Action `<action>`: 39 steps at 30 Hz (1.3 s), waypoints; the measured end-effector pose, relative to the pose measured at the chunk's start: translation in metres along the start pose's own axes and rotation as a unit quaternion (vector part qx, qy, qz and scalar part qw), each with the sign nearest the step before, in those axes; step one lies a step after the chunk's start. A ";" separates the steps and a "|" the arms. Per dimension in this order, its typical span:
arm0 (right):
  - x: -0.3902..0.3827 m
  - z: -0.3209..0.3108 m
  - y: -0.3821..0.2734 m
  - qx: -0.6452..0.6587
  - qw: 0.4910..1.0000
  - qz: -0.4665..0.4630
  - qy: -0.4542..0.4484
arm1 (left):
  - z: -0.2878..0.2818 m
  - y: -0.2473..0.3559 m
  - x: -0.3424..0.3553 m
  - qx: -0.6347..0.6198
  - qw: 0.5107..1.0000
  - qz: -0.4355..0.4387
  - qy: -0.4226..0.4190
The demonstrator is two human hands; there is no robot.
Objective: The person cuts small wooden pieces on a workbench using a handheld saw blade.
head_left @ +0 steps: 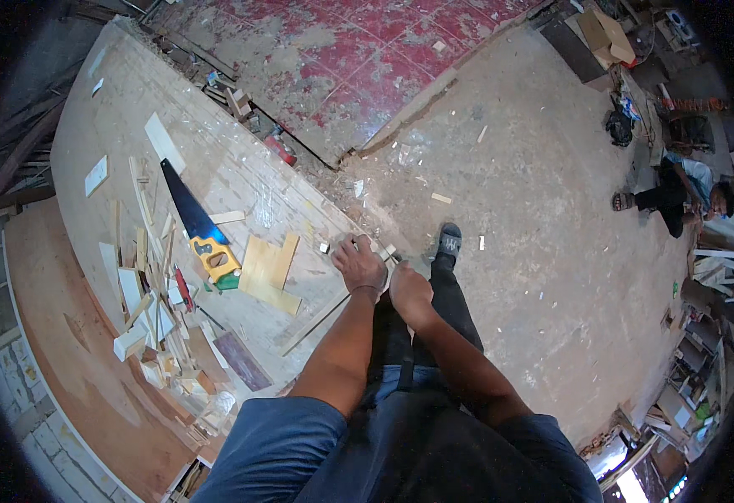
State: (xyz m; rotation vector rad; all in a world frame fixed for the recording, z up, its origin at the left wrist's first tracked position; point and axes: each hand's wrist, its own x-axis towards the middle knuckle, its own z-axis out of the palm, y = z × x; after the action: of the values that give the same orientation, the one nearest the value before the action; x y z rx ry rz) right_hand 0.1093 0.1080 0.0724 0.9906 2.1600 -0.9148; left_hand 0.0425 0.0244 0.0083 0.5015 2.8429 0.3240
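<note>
My left hand [358, 264] is at the near edge of a long plywood workbench [241, 180], knuckles up and fingers curled down onto the board. A thin wooden strip [316, 323] lies along that edge and passes under my left forearm toward the hand; the hand seems closed on its end. My right hand [409, 291] hovers just right of the left, off the bench edge, curled into a loose fist with nothing visible in it. Two small wood blocks [325, 248] lie beside my left hand.
On the bench lie a handsaw [192, 220] with a yellow handle, a pale plywood offcut [270, 272] and several wood scraps [153, 314]. My foot [448, 241] stands on a dusty concrete floor [551, 251]. Another person [685, 197] sits at the far right among clutter.
</note>
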 end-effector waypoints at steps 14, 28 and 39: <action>-0.005 -0.007 -0.005 0.047 0.999 0.023 0.016 | -0.018 -0.017 0.020 -0.021 0.941 0.328 -0.079; -0.022 -0.017 -0.011 0.006 0.998 0.011 0.056 | -0.010 -0.018 0.024 -0.066 0.930 0.349 -0.092; -0.004 -0.006 -0.007 -0.065 0.993 -0.054 0.082 | -0.010 -0.018 0.026 -0.093 0.931 0.339 -0.099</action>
State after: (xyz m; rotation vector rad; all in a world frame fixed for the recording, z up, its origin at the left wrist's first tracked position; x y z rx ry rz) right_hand 0.1045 0.1075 0.0810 0.9216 2.3985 -0.7532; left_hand 0.0108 0.0149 0.0081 1.3780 2.3246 0.6109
